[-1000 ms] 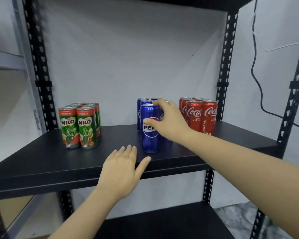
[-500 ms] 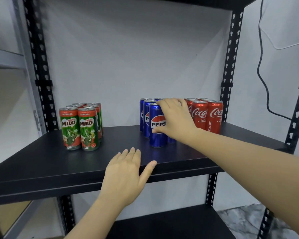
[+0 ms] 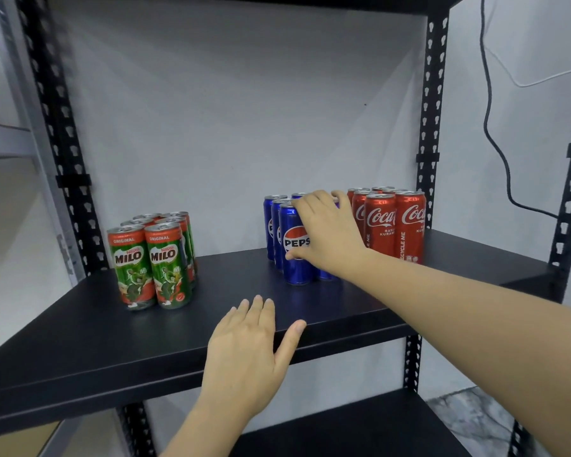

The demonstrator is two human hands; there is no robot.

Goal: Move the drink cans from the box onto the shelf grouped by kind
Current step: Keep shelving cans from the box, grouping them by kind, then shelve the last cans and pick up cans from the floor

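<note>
Pepsi can [image 3: 295,249]: upright on the shelf [image 3: 89,328], front of our blue group, touching its neighbours.
Right hand [image 3: 330,232]: we wrap fingers round that can's side and top.
Left hand [image 3: 248,351]: flat, spread, empty, on the shelf's front edge.
Milo cans [image 3: 152,258]: left.
Coca-Cola cans [image 3: 393,222]: right.

The right hand [image 3: 330,230] covered the right part of the front Pepsi can [image 3: 293,249], cutting its logo to "PEPS", and hid most of the blue cans behind it. The rear Milo cans [image 3: 175,222] showed only rims behind the front pair. The rear Coca-Cola cans [image 3: 381,190] likewise showed only tops. Both forearms ran off the frame's lower edge.
</note>
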